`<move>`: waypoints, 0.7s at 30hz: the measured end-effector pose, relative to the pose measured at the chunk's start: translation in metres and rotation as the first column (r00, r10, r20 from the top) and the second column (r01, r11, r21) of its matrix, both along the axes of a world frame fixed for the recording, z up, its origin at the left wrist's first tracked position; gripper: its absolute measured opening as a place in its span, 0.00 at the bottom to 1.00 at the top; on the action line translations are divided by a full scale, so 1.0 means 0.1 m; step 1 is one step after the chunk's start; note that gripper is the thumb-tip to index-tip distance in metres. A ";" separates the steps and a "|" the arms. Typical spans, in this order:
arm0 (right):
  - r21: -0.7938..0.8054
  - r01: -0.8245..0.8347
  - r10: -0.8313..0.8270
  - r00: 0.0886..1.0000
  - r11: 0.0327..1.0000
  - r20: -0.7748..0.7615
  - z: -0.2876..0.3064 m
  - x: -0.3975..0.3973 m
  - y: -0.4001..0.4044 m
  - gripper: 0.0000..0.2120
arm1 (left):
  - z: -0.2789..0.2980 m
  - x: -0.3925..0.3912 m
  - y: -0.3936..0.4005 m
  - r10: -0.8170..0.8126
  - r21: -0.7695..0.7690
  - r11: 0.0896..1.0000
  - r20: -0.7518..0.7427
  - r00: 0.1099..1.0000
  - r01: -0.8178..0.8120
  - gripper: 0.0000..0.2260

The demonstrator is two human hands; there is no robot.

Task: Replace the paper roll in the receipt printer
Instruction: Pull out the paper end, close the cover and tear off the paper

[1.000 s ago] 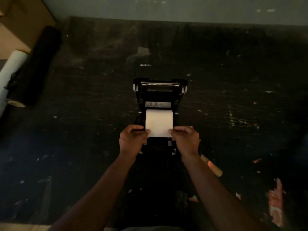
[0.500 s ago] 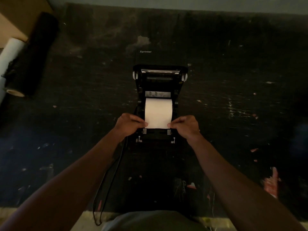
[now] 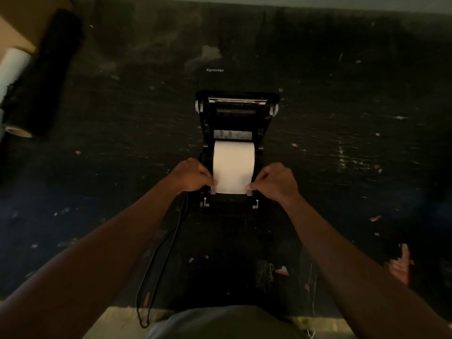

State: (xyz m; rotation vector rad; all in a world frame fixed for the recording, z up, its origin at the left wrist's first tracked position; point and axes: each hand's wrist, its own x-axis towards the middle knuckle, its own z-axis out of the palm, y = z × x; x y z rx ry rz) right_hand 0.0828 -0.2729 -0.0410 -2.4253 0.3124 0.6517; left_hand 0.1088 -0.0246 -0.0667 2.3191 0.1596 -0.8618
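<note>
While pinched by both hands [image 3: 193, 176], paper [image 3: 233, 167] over printer [image 3: 236, 118].

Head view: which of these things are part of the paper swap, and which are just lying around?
In the job:
printer, lid open
paper roll
left hand and right hand, pinching the paper's loose end

Lying about:
black roll, far left
white roll beside it
black cable
paper scraps

Dark, scuffed tabletop [image 3: 342, 148], flecked with pale and reddish scraps. At ten o'clock, black roll [image 3: 41, 77] lying lengthwise, pale core end toward six o'clock; white roll [image 3: 11, 69] just beside, at the nine o'clock side. Tan cardboard [image 3: 22, 18] at eleven o'clock. Larger reddish patch [image 3: 402, 265] at four o'clock.
</note>
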 end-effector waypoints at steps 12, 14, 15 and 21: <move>-0.338 -0.538 0.633 0.695 0.772 0.341 -0.22 -0.67 0.27 0.19 | 0.32 -0.09 -0.25 -0.348 0.550 0.805 0.135 0.928 0.223 0.22; -0.347 -0.526 0.628 0.696 0.776 0.348 -0.22 -0.68 0.27 0.18 | 0.32 -0.41 -0.31 -0.426 0.523 0.831 0.375 0.823 0.192 0.15; -0.349 -0.525 0.627 0.695 0.776 0.352 -0.21 -0.68 0.27 0.18 | 0.31 -0.58 -0.34 -0.422 0.421 0.880 0.477 0.771 0.221 0.12; -0.321 -0.535 0.624 0.679 0.781 0.387 -0.18 -0.68 0.27 0.16 | 0.13 -0.95 -0.35 -0.448 0.314 0.891 0.483 0.753 0.328 0.22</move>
